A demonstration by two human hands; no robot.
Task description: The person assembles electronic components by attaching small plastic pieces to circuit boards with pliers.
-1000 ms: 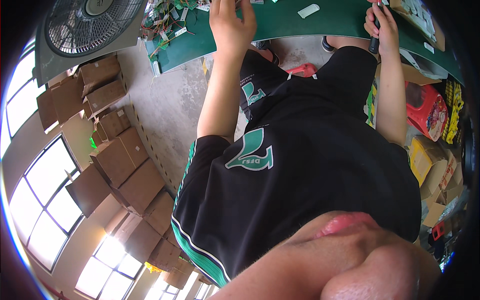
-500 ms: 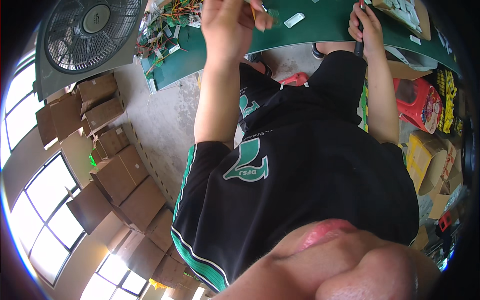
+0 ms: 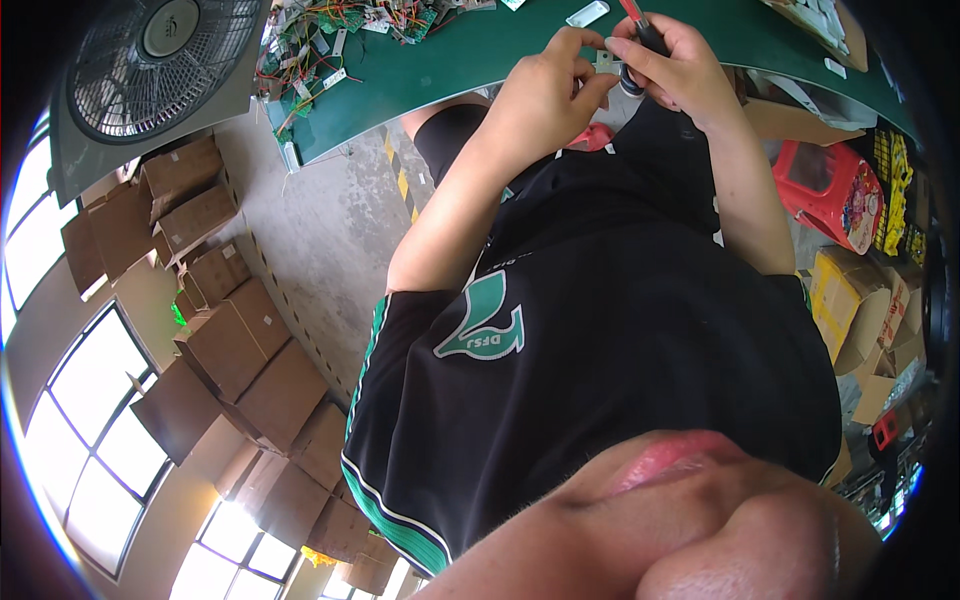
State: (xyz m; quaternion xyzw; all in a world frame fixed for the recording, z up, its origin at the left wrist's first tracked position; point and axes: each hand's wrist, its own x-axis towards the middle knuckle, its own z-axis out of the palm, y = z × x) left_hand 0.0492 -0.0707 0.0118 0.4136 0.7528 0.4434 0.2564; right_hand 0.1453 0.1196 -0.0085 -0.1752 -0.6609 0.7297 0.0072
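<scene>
My left hand and my right hand are close together over the near edge of the green table. Between the fingertips of my left hand is a small pale plate with a dark hole in it. My right hand is closed around a slim red-and-black tool, its red part pointing up and away from me. The tool's exact kind is not clear. My right thumb comes close to the plate; whether it touches cannot be made out. A white oblong plastic piece lies on the table beyond my hands.
Circuit boards with tangled wires cover the table's left part. A grey fan stands at far left. An open carton of white parts is at far right. Brown cartons are stacked along the left wall. A red plastic item stands at right.
My hands, apart before, have come together. The left moved right and nearer with the small plate; the right moved left with the tool. The view has shifted slightly.
</scene>
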